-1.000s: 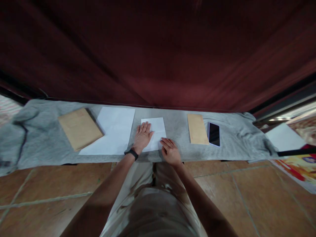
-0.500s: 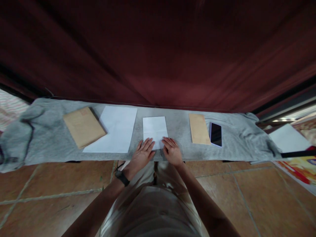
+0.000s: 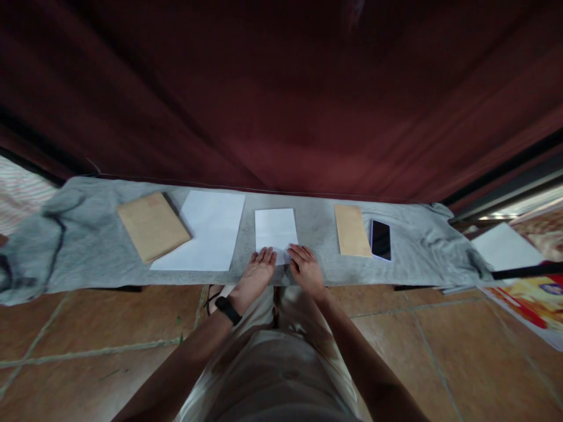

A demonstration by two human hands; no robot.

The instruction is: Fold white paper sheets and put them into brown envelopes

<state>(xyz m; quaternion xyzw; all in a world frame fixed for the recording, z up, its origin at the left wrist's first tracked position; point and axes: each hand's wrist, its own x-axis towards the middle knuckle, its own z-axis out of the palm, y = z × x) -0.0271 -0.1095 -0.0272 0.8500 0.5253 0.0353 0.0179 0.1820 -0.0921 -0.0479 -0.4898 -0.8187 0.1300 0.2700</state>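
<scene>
A small white folded sheet [image 3: 275,227] lies in the middle of a long surface covered by a grey cloth [image 3: 308,234]. My left hand [image 3: 258,272], with a black band on its wrist, lies flat with fingers stretched onto the sheet's near edge. My right hand [image 3: 305,268] rests beside it, fingers extended on the sheet's near right corner. Neither hand holds anything.
Left of the sheet lie a larger white paper [image 3: 207,230] and a brown envelope [image 3: 152,225]. To the right are a narrow brown envelope [image 3: 351,230] and a black phone [image 3: 380,239]. A dark red curtain [image 3: 281,94] hangs behind. Tiled floor [image 3: 440,351] lies below, papers at far right.
My left hand slid back from the middle of the small sheet to its near edge. My right hand stayed at the near right corner. The view shifted slightly.
</scene>
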